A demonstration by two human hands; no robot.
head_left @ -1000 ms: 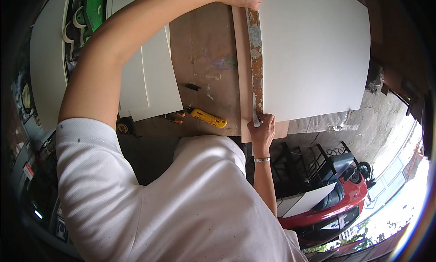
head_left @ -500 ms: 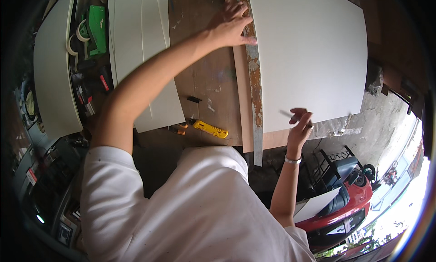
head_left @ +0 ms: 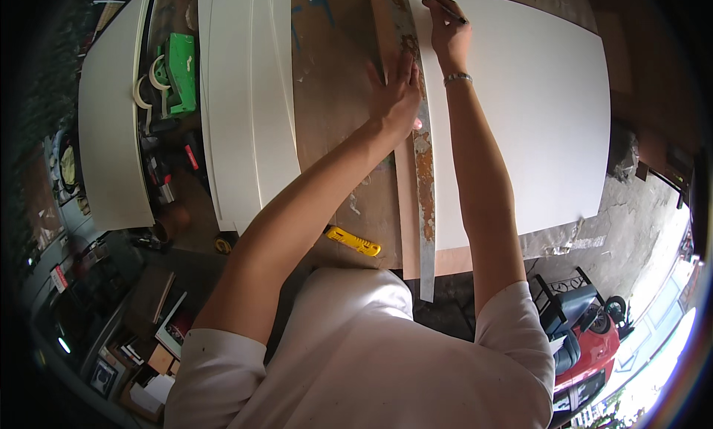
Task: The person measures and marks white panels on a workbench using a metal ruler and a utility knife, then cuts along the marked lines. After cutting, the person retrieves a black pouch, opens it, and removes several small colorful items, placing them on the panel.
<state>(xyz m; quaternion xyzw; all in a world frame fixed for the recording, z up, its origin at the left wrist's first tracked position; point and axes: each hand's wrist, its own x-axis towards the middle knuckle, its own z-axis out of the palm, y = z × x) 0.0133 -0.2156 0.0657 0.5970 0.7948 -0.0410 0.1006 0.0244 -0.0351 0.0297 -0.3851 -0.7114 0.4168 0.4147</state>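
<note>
A long metal straightedge (head_left: 425, 184), grey with rusty brown patches, runs lengthwise along the left side of a large white board (head_left: 535, 124). My left hand (head_left: 399, 98) presses down on it, fingers spread and stretched out, the thumb at its right side. Beyond it, near the far edge of the board, my right hand (head_left: 450, 39) is closed around a slim dark pen (head_left: 454, 13). Its tip points to the far left, close beside the straightedge. Brown sheet material (head_left: 407, 206) shows from beneath the board and the straightedge.
A yellow utility knife (head_left: 353, 241) lies near the table's front edge. Several white sheets (head_left: 245, 95) are stacked to the left. Beside them are a green tape dispenser (head_left: 182, 72), tape rolls (head_left: 141, 92) and small tools. A red vehicle (head_left: 594, 347) stands beyond the lower right.
My right hand has moved from the board's near edge to its far end with the pen. My left hand sits lower along the straightedge in view. The whole view has shifted slightly.
</note>
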